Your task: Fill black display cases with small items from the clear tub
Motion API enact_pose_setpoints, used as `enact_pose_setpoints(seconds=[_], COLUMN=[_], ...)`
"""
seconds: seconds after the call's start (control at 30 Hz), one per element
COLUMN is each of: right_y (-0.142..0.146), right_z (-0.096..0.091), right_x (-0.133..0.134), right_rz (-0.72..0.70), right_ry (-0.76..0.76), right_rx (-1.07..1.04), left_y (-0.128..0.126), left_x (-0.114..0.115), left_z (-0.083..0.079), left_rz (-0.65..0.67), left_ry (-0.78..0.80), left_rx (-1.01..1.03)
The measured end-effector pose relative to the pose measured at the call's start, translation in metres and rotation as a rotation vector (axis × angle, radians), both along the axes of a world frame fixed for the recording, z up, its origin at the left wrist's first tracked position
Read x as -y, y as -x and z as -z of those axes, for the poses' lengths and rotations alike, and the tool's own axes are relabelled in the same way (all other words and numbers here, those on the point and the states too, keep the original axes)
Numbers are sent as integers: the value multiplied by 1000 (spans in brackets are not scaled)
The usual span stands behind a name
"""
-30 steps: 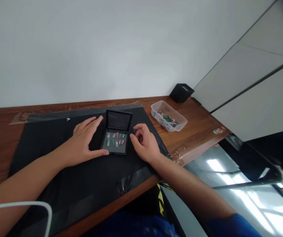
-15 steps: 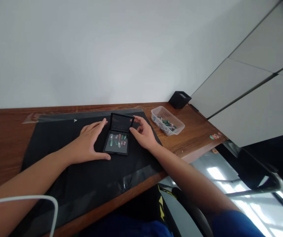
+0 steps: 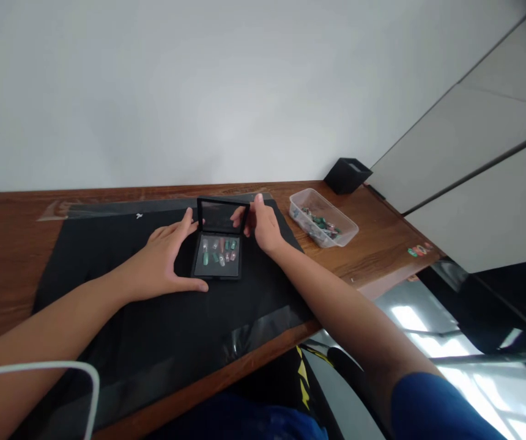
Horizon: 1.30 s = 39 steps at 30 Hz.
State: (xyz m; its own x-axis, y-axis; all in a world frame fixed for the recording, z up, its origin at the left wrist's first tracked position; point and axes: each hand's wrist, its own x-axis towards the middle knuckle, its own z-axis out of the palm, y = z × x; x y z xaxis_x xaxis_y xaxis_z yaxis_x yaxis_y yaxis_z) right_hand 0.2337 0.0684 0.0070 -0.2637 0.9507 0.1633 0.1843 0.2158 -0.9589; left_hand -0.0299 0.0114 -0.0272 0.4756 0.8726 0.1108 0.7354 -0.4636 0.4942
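A small black hinged case [image 3: 217,272] lies open on a black mat [image 3: 153,318]. Its base holds several small green and pink pieces [image 3: 219,252]. The clear-windowed lid [image 3: 221,215] stands nearly upright at the back. My left hand [image 3: 164,260] rests flat on the mat against the case's left side, fingers spread, thumb along the front edge. My right hand [image 3: 263,223] pinches the lid's upper right corner between thumb and fingers.
A clear plastic tub [image 3: 323,217] with more green and pink pieces stands to the right on the wooden desk [image 3: 6,244]. A black box [image 3: 348,175] sits in the far corner by the wall. A white cable [image 3: 33,370] curves at lower left. The desk edge runs close on the right.
My right hand has moved from the mat beside the case up to the lid and taken hold of its corner. My left hand has stayed against the case.
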Motion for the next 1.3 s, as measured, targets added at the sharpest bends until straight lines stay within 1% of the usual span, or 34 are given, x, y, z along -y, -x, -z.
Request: enact_pose_setpoints(seconds=[0.1, 0.23, 0.37, 0.5, 0.6, 0.73, 0.87, 1.07, 1.17, 1.3], right_y=[2, -5, -14, -17, -18, -21, -22, -23, -23, -23], right_z=[2, 3, -2, -7, -10, -15, -18, -14, -17, -20], right_x=[-5, -10, -12, -10, -6, 0, 5, 4, 6, 9], right_rz=[-33, -129, -200, -246, -255, -314, -354, -402, -431, -502], right_ry=[68, 185, 194, 217, 220, 239, 215, 117, 65, 54], right_rx=[11, -68, -169, -196, -196, -186, -190, -206, -214, -219], left_y=[3, 4, 2, -1, -2, -3, -5, -9, -10, -9], left_x=[1, 2, 1, 1, 2, 3, 4, 5, 5, 6], left_z=[3, 4, 1, -1, 0, 2, -2, -10, -11, -9], left_rz=[-2, -3, -10, 3, 11, -12, -22, -17, 2, 4], left_ry=[-19, -32, -30, -28, -54, -80, -40, -11, -15, -25], left_rx=[12, 23, 62, 56, 10, -73, -121, -171, -196, -211])
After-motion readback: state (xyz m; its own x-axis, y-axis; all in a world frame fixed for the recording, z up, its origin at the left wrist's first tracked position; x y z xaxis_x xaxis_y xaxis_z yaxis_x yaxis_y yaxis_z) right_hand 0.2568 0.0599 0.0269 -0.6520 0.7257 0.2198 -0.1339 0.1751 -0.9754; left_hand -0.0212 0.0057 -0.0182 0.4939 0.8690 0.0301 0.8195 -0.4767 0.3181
